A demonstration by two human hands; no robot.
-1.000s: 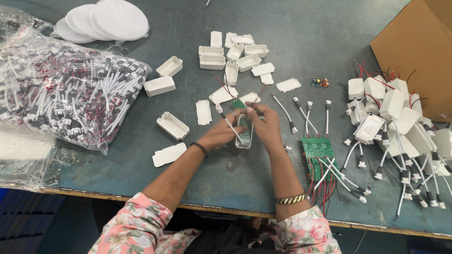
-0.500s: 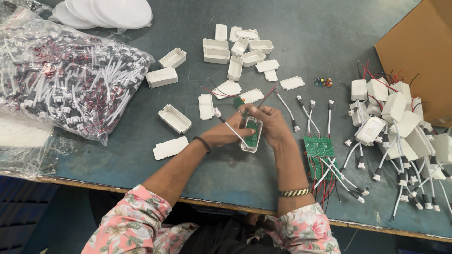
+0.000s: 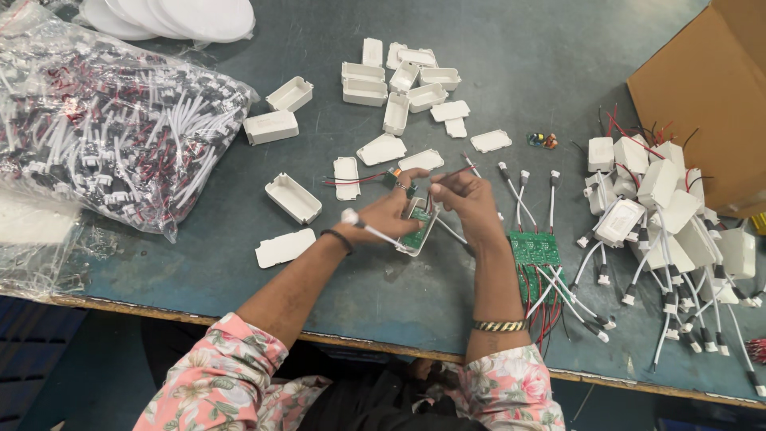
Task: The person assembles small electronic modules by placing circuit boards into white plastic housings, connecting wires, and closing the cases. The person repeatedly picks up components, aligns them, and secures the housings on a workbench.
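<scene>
Together, left hand and right hand grip white casing holding green board.

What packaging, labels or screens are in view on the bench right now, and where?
Clear plastic bag: far left, bulging, full of white and red wired leads.
Cardboard box: top right corner, plain brown, angled.
Flat clear bag: left edge, below the big one, mostly white inside.
No labels or screens visible.

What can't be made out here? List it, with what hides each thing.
- Head view: the green board in the white case is mostly covered by the left hand and right hand.
- The cardboard box is cut off by the right edge.
- Parts inside the plastic bag blur behind glare.
- The small part is too tiny to identify.
</scene>
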